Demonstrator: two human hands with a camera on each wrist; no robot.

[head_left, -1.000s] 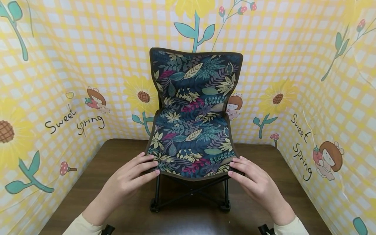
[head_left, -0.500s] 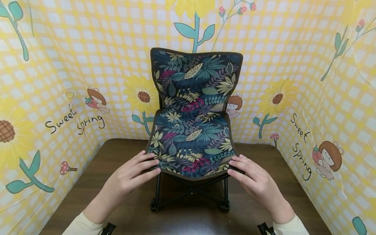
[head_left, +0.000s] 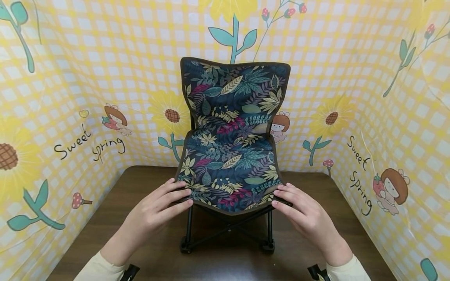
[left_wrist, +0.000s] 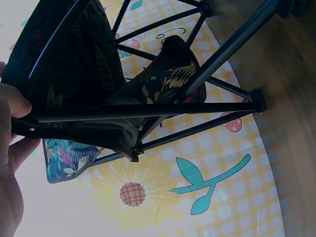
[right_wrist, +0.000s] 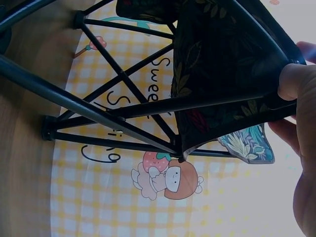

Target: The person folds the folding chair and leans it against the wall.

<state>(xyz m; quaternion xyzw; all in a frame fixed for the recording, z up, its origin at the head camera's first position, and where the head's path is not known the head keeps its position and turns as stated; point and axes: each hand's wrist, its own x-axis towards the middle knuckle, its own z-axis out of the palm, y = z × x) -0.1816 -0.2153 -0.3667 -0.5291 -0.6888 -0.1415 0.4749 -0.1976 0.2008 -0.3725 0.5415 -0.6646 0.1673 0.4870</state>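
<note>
My left hand [head_left: 154,212] takes the front left corner of the small folding camp chair [head_left: 230,156], fingers laid over the leaf-print seat fabric and thumb tucked under against the frame bar, so the grip there is a light pinch on the corner rather than a full wrap. The chair stands open in the middle of the dark wooden worktop [head_left: 116,234], its back towards the yellow checked backdrop [head_left: 70,97], all the feet I can see planted. My right hand [head_left: 302,214] mirrors the left on the front right corner, thumb under the seat edge. I judge the main risk to be uneven force: if one hand squeezes or lifts ahead of the other, the crossed black legs [head_left: 228,230] could scissor, tip the chair sideways, or nip a thumb under the seat.
</note>
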